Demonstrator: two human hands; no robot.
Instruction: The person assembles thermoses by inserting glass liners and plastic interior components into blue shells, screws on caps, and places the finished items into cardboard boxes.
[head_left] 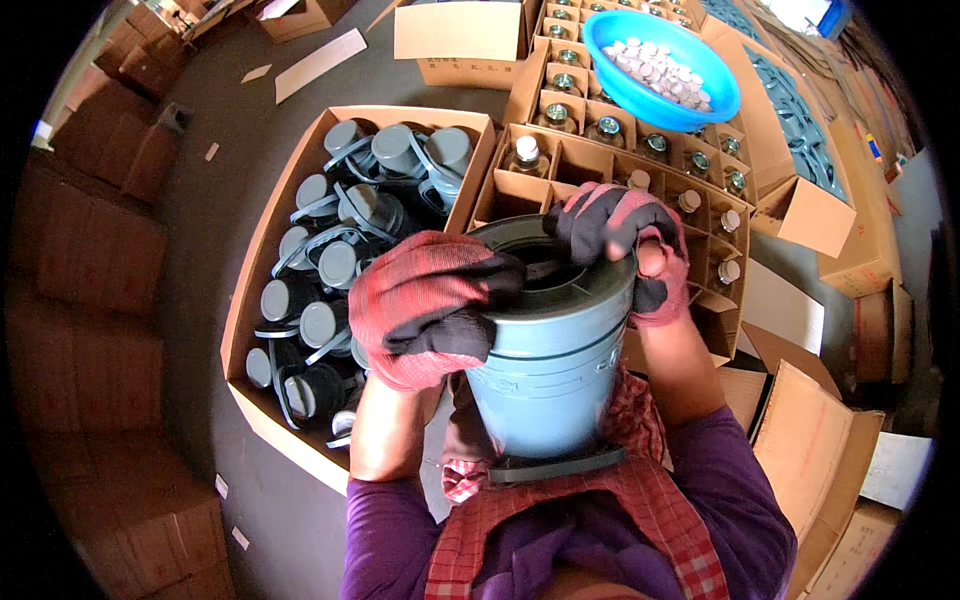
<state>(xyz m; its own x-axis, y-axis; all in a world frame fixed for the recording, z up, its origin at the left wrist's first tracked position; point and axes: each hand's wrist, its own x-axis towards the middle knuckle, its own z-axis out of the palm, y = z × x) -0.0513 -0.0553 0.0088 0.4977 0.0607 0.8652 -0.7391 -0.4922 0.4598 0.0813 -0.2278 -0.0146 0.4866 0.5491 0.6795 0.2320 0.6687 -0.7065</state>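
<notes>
A blue-grey plastic flask casing (pixel 550 385) stands in front of my body, tilted, its wide open end facing up. A dark ring (pixel 580 298) lines the opening, and the inside is too dark to make out. My left hand (pixel 425 310), in a red and black glove, is closed on the rim at the left. Also gloved, my right hand (pixel 630 245) curls over the rim at the far right, its thumb and fingertips bent. A dark flat piece (pixel 555 465) shows under the casing's narrow lower end, against my checked apron (pixel 640 510).
Left stands a carton (pixel 285 440) of blue-grey cups or tops with handles. Ahead, a divided carton (pixel 515 187) holds several bottle necks, some with stoppers. A blue basin (pixel 610 95) of small pale discs rests on another divided carton. Stacked brown boxes (pixel 90 260) line the far left.
</notes>
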